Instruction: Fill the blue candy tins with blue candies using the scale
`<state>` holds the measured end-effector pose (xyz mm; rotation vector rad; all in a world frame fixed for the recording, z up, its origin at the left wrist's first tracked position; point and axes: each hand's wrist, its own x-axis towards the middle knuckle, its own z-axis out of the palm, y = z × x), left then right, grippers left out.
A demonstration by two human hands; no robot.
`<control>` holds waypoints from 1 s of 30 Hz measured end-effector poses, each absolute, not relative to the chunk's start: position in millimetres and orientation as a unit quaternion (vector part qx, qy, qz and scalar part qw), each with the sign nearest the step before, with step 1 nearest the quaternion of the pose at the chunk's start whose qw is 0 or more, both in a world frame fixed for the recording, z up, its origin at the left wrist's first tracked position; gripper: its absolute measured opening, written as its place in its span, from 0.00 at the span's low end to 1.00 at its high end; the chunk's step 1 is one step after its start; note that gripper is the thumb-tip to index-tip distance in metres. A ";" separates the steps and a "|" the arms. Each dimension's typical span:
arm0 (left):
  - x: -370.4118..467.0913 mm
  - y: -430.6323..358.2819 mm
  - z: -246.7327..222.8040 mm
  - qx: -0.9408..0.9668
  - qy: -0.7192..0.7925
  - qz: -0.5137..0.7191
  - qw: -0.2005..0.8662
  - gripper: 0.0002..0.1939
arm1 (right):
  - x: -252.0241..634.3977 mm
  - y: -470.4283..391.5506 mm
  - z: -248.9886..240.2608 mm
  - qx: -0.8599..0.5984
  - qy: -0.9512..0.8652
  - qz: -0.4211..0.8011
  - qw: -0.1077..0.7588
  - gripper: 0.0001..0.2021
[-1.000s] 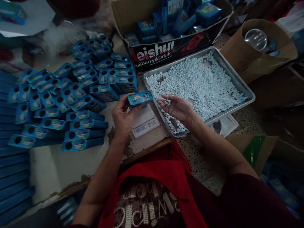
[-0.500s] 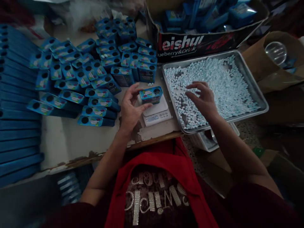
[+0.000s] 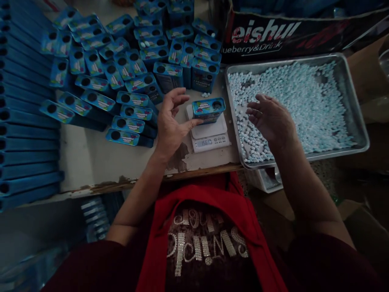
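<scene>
A blue candy box (image 3: 208,110) stands on the white digital scale (image 3: 210,141), whose display is lit. Beside it on the left is my left hand (image 3: 174,121), open, its thumb at the box's lower left edge and its other fingers spread away from it. Over the metal tray (image 3: 362,121) of pale blue and white candies (image 3: 291,109), my right hand (image 3: 273,119) hovers open with fingers loosely bent; nothing shows in it. Many blue boxes with round dark holes (image 3: 123,136) stand left of the scale. A few loose candies (image 3: 206,95) lie behind the scale.
Long blue boxes (image 3: 27,146) are lined up along the left side. A black printed carton (image 3: 291,36) stands behind the tray. The worn table edge (image 3: 121,184) runs in front of me. Brown cardboard or paper (image 3: 366,77) is at the right.
My left fingers have spread away from the box on the scale. My right hand has opened more over the tray. The camera view has shifted, and the scale's display reads differently.
</scene>
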<state>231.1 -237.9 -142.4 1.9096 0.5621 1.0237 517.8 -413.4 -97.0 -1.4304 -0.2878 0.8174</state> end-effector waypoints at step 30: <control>345.2 -286.8 -108.8 0.898 0.124 0.347 0.242 0.15 | 484.3 -402.2 -101.5 -0.387 0.148 0.445 0.794 0.10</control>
